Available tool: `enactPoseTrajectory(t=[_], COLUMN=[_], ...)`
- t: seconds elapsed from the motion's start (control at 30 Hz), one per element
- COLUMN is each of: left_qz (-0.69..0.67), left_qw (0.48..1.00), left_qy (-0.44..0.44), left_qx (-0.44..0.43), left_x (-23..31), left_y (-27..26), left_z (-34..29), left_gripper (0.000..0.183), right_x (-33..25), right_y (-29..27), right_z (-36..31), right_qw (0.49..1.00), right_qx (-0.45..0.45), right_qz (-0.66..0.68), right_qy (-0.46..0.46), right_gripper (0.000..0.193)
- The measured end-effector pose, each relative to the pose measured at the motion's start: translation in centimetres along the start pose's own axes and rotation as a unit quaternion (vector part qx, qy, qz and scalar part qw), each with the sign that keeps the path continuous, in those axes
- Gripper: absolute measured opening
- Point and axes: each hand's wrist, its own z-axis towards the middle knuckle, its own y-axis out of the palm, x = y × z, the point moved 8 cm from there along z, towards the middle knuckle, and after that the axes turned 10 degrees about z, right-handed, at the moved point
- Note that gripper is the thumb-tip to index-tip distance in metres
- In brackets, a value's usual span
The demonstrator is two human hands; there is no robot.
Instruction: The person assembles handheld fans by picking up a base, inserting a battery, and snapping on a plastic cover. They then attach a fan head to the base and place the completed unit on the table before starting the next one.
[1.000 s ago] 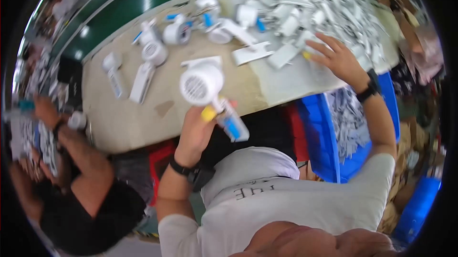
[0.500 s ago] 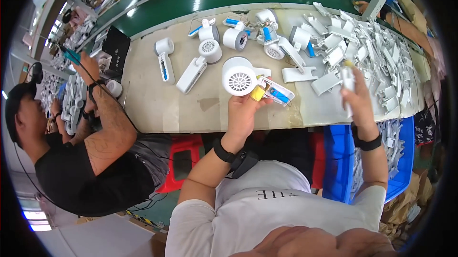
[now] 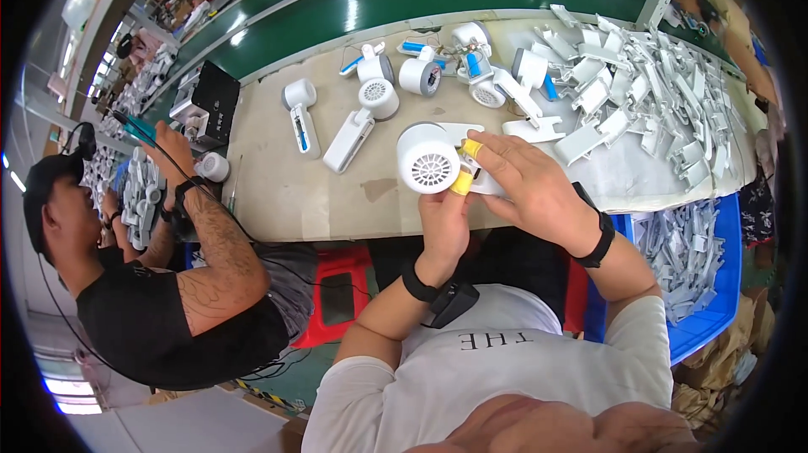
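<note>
My left hand (image 3: 446,230) grips a white handheld fan (image 3: 427,158) at its neck, above the table's near edge. Its round head with the slotted grille points up toward me. My right hand (image 3: 539,196) is closed over the fan's handle, its fingers pressing on it from the right. The blue battery and any cover piece there are hidden under that hand. Yellow finger covers (image 3: 461,182) show on fingertips of both hands. Beyond them lie several more white fans (image 3: 379,98), some with open handles and blue batteries.
A heap of white plastic handle covers (image 3: 648,100) spreads over the table's right side. Below it stands a blue bin (image 3: 703,331) of similar pieces. At left, a co-worker (image 3: 168,276) holds a teal tool beside a black box (image 3: 210,104). A green conveyor (image 3: 404,3) runs behind.
My right hand has come left from the heap, carrying a white cover piece, onto the fan's handle. The blue battery there is now out of sight. My left hand keeps its hold.
</note>
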Motion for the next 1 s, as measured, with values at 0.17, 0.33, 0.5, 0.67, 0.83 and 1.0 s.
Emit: enactPoseTrajectory(t=[0.17,0.33,0.5,0.67,0.83,1.0], left_qz=[0.041,-0.026,-0.011,-0.037,0.053,0.452], left_qw=[0.997,0.994,0.996,0.996,0.996,0.854], left_qy=[0.050,0.109,0.084,0.074,0.067,0.233], left_qx=[0.043,0.018,-0.019,-0.034,-0.035,0.108], left_x=[0.2,3.3,4.6,5.9,6.5,14.4], left_y=[-0.3,-0.3,0.7,1.4,-0.5,-8.7], left_z=[0.3,0.1,-0.7,-2.0,-1.2,2.3], left_gripper=[0.033,0.032,0.034,0.032,0.026,0.021], right_x=[0.7,5.6,2.5,-1.9,-0.5,2.6], right_y=[1.7,1.9,0.9,-1.1,1.8,2.0], right_z=[-0.1,-4.5,-4.1,-2.7,-2.2,-2.3], right_qw=[1.000,0.861,0.896,0.995,0.990,0.990], right_qx=[0.014,-0.078,0.046,0.054,0.054,0.006], right_qz=[-0.008,0.317,0.360,0.085,0.128,0.124], right_qy=[0.013,0.390,0.257,0.000,0.025,0.070], right_gripper=[0.065,0.032,0.026,0.033,0.029,0.025])
